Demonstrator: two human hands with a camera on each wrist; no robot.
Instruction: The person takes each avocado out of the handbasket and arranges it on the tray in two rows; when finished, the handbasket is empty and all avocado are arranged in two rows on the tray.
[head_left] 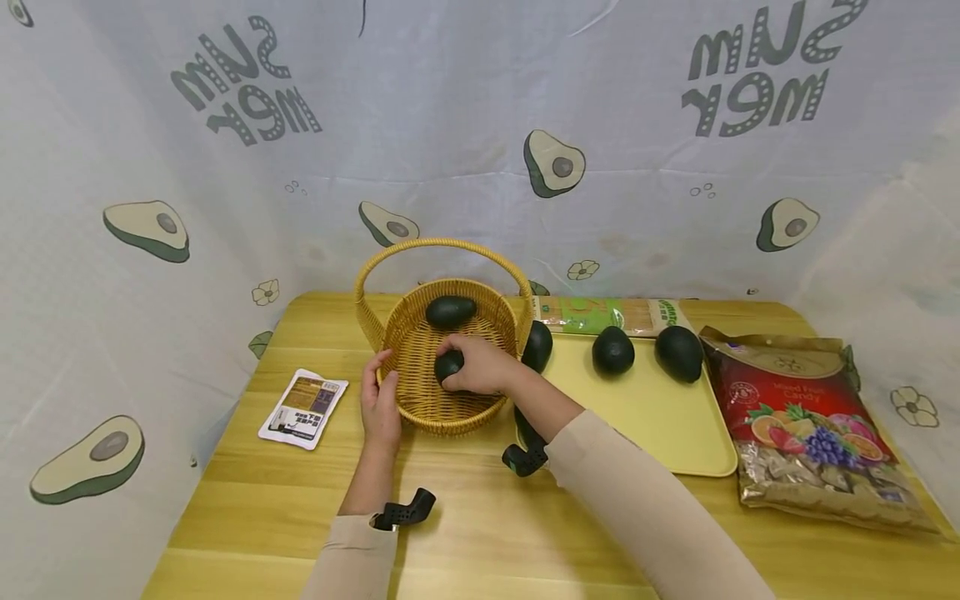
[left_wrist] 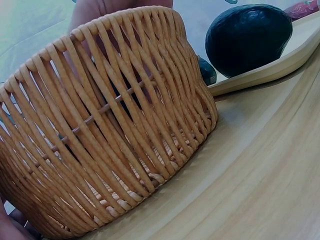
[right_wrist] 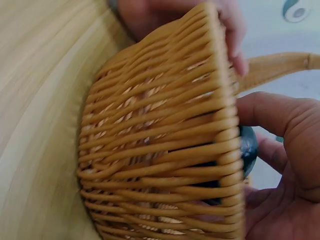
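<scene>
A wicker basket (head_left: 442, 423) with a tall arched handle stands on the table. My left hand (head_left: 381, 408) grips its left rim, and in the right wrist view fingers (right_wrist: 235, 47) of that hand hook over the edge. Inside the basket, my right hand (head_left: 480, 365) holds a dark avocado (head_left: 448, 367) low over the woven bottom. The right wrist view shows that avocado (right_wrist: 248, 150) partly behind the rim. Another avocado (head_left: 451, 312) lies toward the back of the basket.
Right of the basket, a yellow tray (head_left: 645, 425) bears several avocados, partly hidden by my right arm. Behind it lies a noodle packet (head_left: 592, 315). A red candy bag (head_left: 813, 417) is at far right, a small white pouch (head_left: 303, 408) at left. A printed curtain (head_left: 450, 125) hangs behind.
</scene>
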